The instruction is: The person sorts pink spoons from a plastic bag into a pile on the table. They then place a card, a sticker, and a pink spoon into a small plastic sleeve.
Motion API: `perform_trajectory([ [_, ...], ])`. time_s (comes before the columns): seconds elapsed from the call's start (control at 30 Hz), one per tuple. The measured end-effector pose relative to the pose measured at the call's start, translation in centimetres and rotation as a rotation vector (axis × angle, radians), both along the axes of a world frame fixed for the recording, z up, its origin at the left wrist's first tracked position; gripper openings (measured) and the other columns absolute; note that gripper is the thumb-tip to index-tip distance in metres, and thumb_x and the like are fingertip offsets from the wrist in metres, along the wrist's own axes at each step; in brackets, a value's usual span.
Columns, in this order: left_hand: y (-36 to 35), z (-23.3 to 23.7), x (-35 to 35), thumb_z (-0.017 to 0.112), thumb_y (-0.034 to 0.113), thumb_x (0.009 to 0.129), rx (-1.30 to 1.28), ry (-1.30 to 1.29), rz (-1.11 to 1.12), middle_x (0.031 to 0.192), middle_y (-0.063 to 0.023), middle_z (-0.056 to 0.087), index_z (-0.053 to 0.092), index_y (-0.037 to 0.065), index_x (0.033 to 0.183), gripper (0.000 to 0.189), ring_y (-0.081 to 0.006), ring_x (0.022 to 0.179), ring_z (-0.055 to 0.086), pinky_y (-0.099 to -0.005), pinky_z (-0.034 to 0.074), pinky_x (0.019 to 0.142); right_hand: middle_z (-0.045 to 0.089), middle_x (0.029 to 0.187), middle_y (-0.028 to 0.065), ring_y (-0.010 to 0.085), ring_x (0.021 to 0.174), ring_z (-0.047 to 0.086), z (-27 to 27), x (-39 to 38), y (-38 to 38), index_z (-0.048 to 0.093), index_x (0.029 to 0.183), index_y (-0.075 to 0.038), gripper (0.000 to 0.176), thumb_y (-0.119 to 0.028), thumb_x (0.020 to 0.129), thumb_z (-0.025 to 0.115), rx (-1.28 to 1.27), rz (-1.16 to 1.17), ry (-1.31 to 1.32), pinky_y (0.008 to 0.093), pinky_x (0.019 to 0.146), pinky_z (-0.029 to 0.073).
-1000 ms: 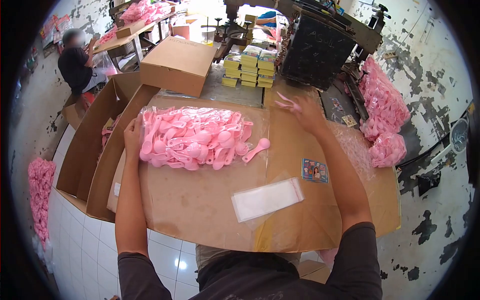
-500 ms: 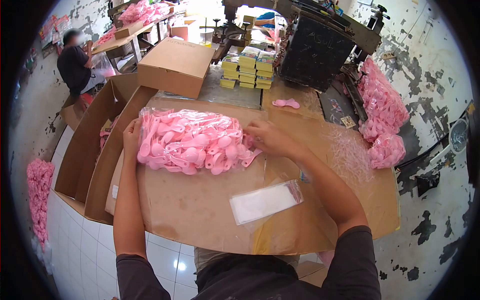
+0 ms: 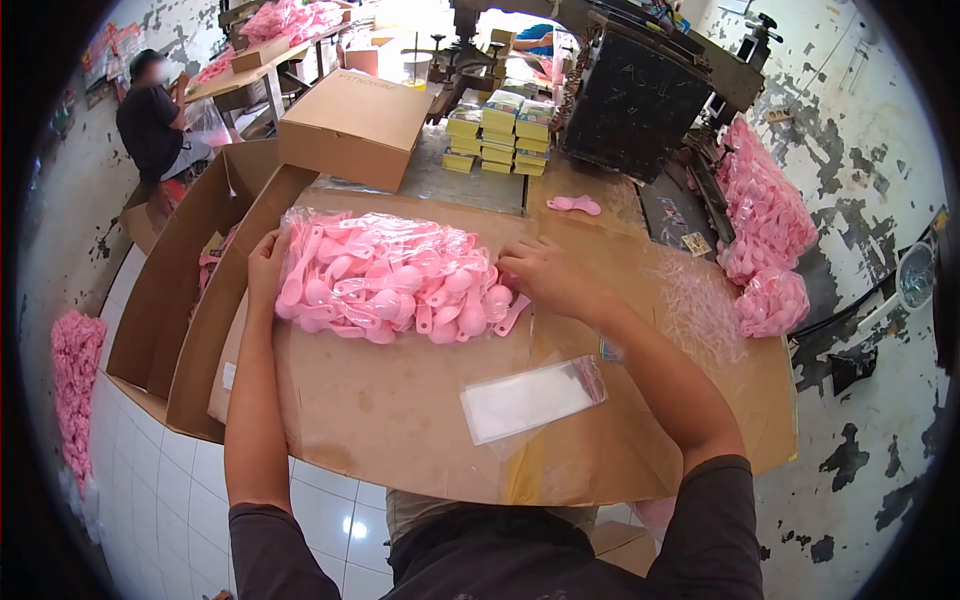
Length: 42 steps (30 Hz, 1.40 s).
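A clear plastic bag full of pink plastic spoons point(image 3: 390, 280) lies on the cardboard-covered table. My left hand point(image 3: 266, 265) pinches its left end, fingers closed on the film. At the other end, my right hand point(image 3: 545, 278) has bent fingers closed on the bag's edge, close to the spoons. One pink spoon point(image 3: 512, 315) sticks out at that end, just below the fingers. Nearer my body lies a stack of flat clear plastic bags point(image 3: 530, 402), apart from both hands.
An open carton point(image 3: 190, 320) stands along the left; a closed cardboard box point(image 3: 350, 128) sits behind. Stacked yellow-edged cards point(image 3: 500, 135) and a black machine point(image 3: 635, 100) are at the back. Bagged pink spoons point(image 3: 765, 210) are heaped right. A person point(image 3: 152, 125) sits far left.
My right hand has shifted slightly right and its fingers have moved off the spoons toward the bag's edge. The right end of the bag looks fuller and rounder. My left hand keeps its hold.
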State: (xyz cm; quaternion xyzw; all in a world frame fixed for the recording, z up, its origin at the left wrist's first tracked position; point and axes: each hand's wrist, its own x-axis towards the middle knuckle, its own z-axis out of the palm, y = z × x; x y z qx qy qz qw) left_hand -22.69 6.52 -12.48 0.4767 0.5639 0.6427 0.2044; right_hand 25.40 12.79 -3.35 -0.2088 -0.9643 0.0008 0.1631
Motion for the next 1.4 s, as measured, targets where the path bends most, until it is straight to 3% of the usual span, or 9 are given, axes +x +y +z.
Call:
perform_trajectory([
  [0.13, 0.0, 0.0, 0.1, 0.065, 0.024, 0.101, -0.005, 0.012, -0.001, 0.093, 0.0025, 0.067, 0.072, -0.002, 0.105, 0.027, -0.0045, 0.085, 0.056, -0.0205, 0.046, 0.075, 0.065, 0.111, 0.0101, 0.0284, 0.107, 0.063, 1.1, 0.9, -0.7, 0.067, 0.103, -0.005, 0.013, -0.005, 0.090, 0.065, -0.143, 0.056, 0.078, 0.0407, 0.093, 0.048],
  [0.23, 0.2, 0.2, 0.2, 0.066, 0.024, 0.101, 0.004, -0.010, -0.002, 0.092, 0.0028, 0.067, 0.072, -0.002, 0.104, 0.026, -0.0041, 0.084, 0.056, -0.0202, 0.045, 0.074, 0.064, 0.112, 0.0116, 0.0300, 0.109, 0.062, 3.4, 1.9, -0.4, 0.067, 0.105, -0.003, 0.017, -0.002, 0.088, 0.065, -0.535, -0.222, -0.003, 0.0396, 0.093, 0.049],
  [0.3, 0.1, 0.3, 0.4, 0.066, 0.023, 0.101, -0.006, -0.017, 0.000, 0.091, 0.0030, 0.067, 0.072, -0.002, 0.103, 0.026, -0.0040, 0.083, 0.055, -0.0199, 0.045, 0.074, 0.065, 0.112, 0.0133, 0.0304, 0.109, 0.063, 3.2, 3.3, 0.4, 0.067, 0.110, -0.003, 0.023, -0.001, 0.087, 0.066, -0.573, -0.206, 0.122, 0.0393, 0.093, 0.050],
  [0.43, 0.0, 0.6, 0.5, 0.067, 0.023, 0.101, -0.020, -0.003, 0.016, 0.090, 0.0033, 0.067, 0.072, -0.002, 0.101, 0.025, -0.0040, 0.082, 0.055, -0.0201, 0.045, 0.072, 0.067, 0.113, 0.0158, 0.0306, 0.109, 0.064, 2.1, 5.1, 0.5, 0.066, 0.113, -0.002, 0.024, -0.001, 0.089, 0.062, -0.399, -0.131, -0.018, 0.0397, 0.094, 0.051],
  [0.63, -0.2, 0.8, 0.6, 0.067, 0.022, 0.101, -0.016, 0.003, 0.013, 0.089, 0.0035, 0.066, 0.072, -0.001, 0.101, 0.024, -0.0039, 0.080, 0.054, -0.0208, 0.045, 0.070, 0.063, 0.115, 0.0136, 0.0291, 0.108, 0.062, 1.3, 4.6, -2.2, 0.065, 0.125, -0.005, 0.036, -0.003, 0.089, 0.066, -0.588, -0.130, 0.055, 0.0380, 0.094, 0.050],
  [0.83, -0.1, 0.6, 0.4, 0.066, 0.022, 0.101, -0.031, 0.009, -0.006, 0.093, 0.0019, 0.068, 0.072, -0.003, 0.107, 0.026, -0.0045, 0.084, 0.057, -0.0205, 0.046, 0.074, 0.058, 0.116, 0.0130, 0.0312, 0.114, 0.058, 2.8, 5.0, -1.9, 0.062, 0.132, -0.006, 0.050, -0.013, 0.084, 0.073, -0.539, -0.117, -0.183, 0.0391, 0.097, 0.049],
  [0.93, 0.1, 0.3, 0.2, 0.067, 0.022, 0.100, -0.020, 0.008, -0.019, 0.095, 0.0009, 0.069, 0.071, -0.003, 0.109, 0.027, -0.0049, 0.085, 0.058, -0.0207, 0.046, 0.076, 0.058, 0.119, 0.0118, 0.0287, 0.112, 0.056, 1.5, 4.6, -1.4, 0.063, 0.128, -0.005, 0.050, -0.016, 0.081, 0.076, -0.481, 0.103, -0.057, 0.0397, 0.097, 0.047],
  [1.13, -0.2, 0.6, 0.2, 0.066, 0.022, 0.101, -0.047, 0.025, -0.008, 0.097, 0.0001, 0.070, 0.071, -0.003, 0.111, 0.028, -0.0055, 0.087, 0.059, -0.0208, 0.047, 0.078, 0.067, 0.106, 0.0098, 0.0229, 0.098, 0.064, 3.5, 5.7, 0.3, 0.065, 0.122, -0.005, 0.041, -0.016, 0.084, 0.074, -0.680, -0.146, -0.309, 0.0356, 0.087, 0.051],
  [1.4, 0.0, 0.4, -0.1, 0.065, 0.023, 0.101, -0.035, 0.046, -0.021, 0.099, -0.0010, 0.071, 0.072, -0.003, 0.111, 0.028, -0.0062, 0.090, 0.061, -0.0216, 0.048, 0.080, 0.070, 0.095, 0.0106, 0.0150, 0.088, 0.064, 6.5, 12.2, 9.2, 0.070, 0.110, 0.000, 0.036, -0.022, 0.082, 0.076, -0.626, -0.460, -0.053, 0.0314, 0.078, 0.050],
])
